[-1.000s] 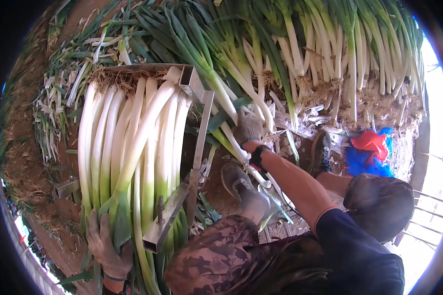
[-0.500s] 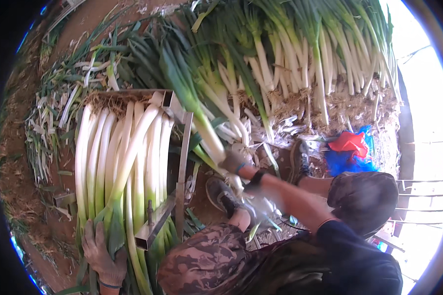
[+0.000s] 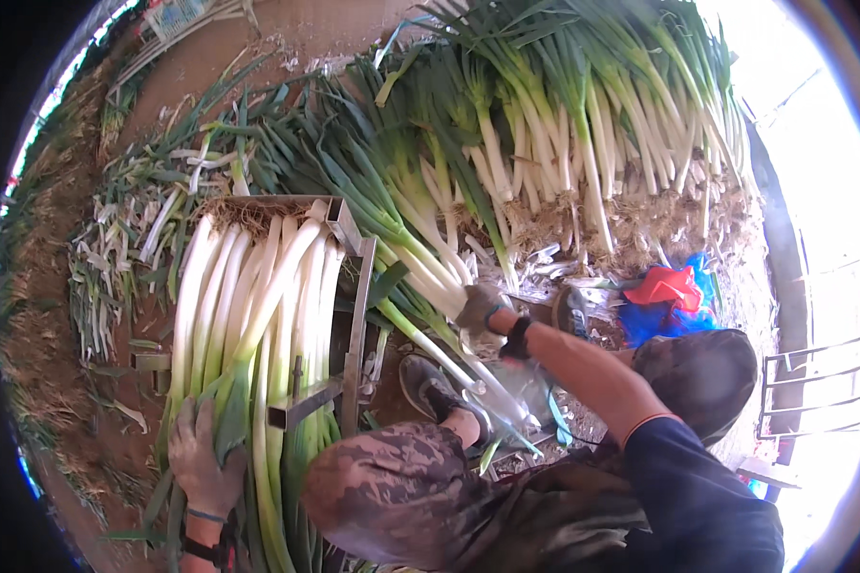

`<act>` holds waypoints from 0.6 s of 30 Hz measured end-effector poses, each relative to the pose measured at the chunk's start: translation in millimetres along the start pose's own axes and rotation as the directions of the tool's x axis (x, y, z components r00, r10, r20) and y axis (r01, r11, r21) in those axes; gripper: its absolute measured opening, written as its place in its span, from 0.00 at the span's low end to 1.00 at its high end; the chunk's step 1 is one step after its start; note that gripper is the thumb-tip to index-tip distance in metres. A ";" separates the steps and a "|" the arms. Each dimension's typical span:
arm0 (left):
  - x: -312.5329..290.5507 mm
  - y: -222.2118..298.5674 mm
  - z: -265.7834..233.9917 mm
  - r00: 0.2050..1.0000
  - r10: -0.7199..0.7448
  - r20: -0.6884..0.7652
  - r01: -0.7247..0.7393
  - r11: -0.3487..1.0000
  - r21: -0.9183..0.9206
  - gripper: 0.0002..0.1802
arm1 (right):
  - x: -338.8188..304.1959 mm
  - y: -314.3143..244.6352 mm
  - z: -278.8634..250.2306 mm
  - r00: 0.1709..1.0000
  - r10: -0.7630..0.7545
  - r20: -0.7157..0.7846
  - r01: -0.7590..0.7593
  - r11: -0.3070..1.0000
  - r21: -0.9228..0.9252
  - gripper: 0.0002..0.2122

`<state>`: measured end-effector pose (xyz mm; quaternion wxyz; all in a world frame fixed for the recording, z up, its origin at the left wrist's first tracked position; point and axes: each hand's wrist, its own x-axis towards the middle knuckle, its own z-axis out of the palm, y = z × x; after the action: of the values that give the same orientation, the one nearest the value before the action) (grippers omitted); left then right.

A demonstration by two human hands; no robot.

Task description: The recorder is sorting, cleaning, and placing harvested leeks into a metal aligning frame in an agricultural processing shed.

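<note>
A row of long leeks [image 3: 222,306], white stalks and roots at the far end, lies in a metal frame [image 3: 356,329] at the left. One leek lies slantwise across the top. My left hand [image 3: 205,468], gloved, has its fingers and thumb around the green part of the leeks at the near end; a leaf partly covers the thumb. To the right of the frame, my right hand [image 3: 481,310], also gloved, is closed on the white stalks of several slanting leeks [image 3: 428,275], their leaves pointing away to the far left. Its fingertips are partly hidden.
A large heap of leeks [image 3: 592,124] with rooty ends spans the far right. Cut leaves and scraps [image 3: 124,248] litter the ground at the left. A red and blue bundle [image 3: 669,291] lies beyond my right knee. My shoe [image 3: 435,387] is beside the frame, near loose stalks [image 3: 497,396].
My right hand has shifted slightly right, and the leeks at it now lie lower and more spread out. My left hand stays on the framed leeks. The whole view has shifted a little.
</note>
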<state>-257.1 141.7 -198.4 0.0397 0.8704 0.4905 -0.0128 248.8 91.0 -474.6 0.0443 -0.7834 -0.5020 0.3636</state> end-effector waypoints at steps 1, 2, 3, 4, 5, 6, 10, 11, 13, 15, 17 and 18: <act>2.1 2.8 0.5 1.000 -0.013 0.017 0.013 1.000 0.000 0.48 | 0.2 16.5 -19.2 0.998 0.025 -0.053 -0.026 0.999 -0.023 0.17; 19.2 13.2 7.7 1.000 0.014 0.014 -0.014 0.999 -0.030 0.48 | -1.2 67.1 -42.6 0.958 -0.149 -0.245 0.126 0.986 -0.106 0.14; 5.7 9.9 -2.8 0.998 -0.045 0.052 0.045 0.999 0.011 0.47 | -13.8 33.5 -66.9 0.974 -0.096 -0.203 0.057 0.980 -0.192 0.12; 3.4 10.0 -9.4 0.996 -0.057 0.074 0.055 0.998 0.024 0.47 | -24.8 30.2 -99.9 0.975 -0.129 -0.178 0.074 0.956 -0.285 0.10; -1.1 6.7 -17.3 0.992 -0.077 0.104 0.072 0.996 0.045 0.47 | -42.3 14.9 -132.2 0.962 -0.163 -0.219 0.042 0.881 -0.471 0.10; -5.4 5.6 -26.0 0.986 -0.092 0.136 0.084 0.995 0.059 0.47 | -61.3 4.1 -165.9 0.968 -0.176 -0.178 0.053 0.839 -0.542 0.11; 33.2 45.3 -102.8 0.855 -0.189 0.483 0.159 0.982 0.104 0.40 | -151.1 -9.1 -272.0 0.933 -0.254 -0.253 -0.074 0.554 -0.829 0.06; 47.5 78.1 -123.8 0.794 -0.253 0.553 0.174 0.966 0.192 0.38 | -184.9 -16.5 -295.2 0.929 -0.279 -0.244 -0.077 0.498 -0.864 0.06; 58.0 143.3 -128.1 0.980 -0.100 0.172 0.096 0.995 0.035 0.36 | -244.4 -15.7 -321.7 0.907 -0.348 -0.236 -0.088 0.390 -0.916 0.06; 76.0 200.3 -106.0 0.978 0.170 -0.117 -0.197 0.942 -0.271 0.38 | -303.1 -13.7 -334.1 0.857 -0.455 -0.241 -0.123 0.273 -0.954 0.06; 79.1 290.4 -87.9 0.857 0.409 -0.314 -0.501 0.805 -0.318 0.41 | -357.3 -34.7 -332.9 0.864 -0.450 -0.226 -0.101 0.286 -0.953 0.06; 75.7 337.3 -76.3 0.814 0.449 -0.370 -0.558 0.782 -0.278 0.43 | -385.1 -35.4 -330.8 0.854 -0.473 -0.217 -0.073 0.304 -0.950 0.06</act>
<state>69.2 38.6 -108.0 0.1359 0.9388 0.2310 0.2166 336.2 -109.1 -15.0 -0.2503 -0.6514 -0.6878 -0.1998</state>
